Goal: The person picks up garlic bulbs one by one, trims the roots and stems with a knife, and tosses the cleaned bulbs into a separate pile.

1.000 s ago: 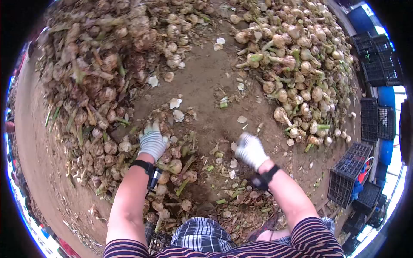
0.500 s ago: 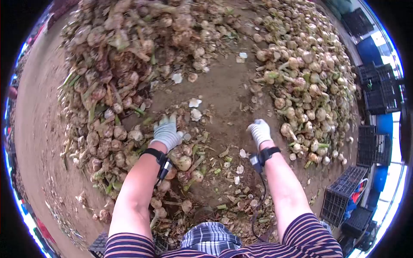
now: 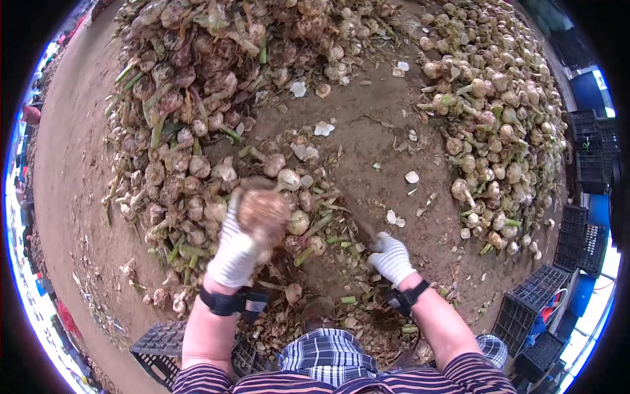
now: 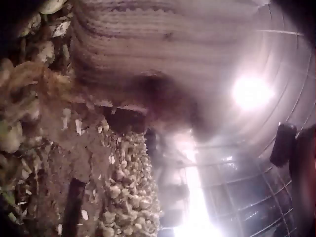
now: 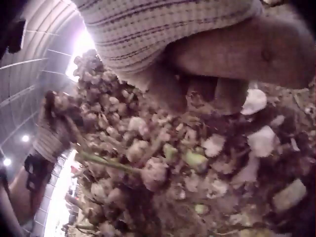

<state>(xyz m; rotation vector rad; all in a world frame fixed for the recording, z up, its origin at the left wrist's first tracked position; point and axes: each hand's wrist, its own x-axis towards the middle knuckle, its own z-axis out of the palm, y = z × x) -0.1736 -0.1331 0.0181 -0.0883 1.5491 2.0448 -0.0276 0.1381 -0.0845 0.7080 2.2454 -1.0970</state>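
At the lower left stood a black crate (image 3: 157,347). Above it sprawled a large heap of garlic (image 3: 187,154), stalks and soil mixed among the heads. Over its near edge the person's left hand (image 3: 236,255), in a striped glove, gripped a garlic bulb (image 3: 264,209), blurred, in front of the fingers. Green stem pieces (image 3: 348,299) littered the soil between the hands. The gloved right hand (image 3: 392,259) was closed round a slender brownish tool (image 3: 359,222) pointing up and leftward; its kind could not be told. Farther right lay a second garlic heap (image 3: 502,141), then stacked black crates (image 3: 533,289).
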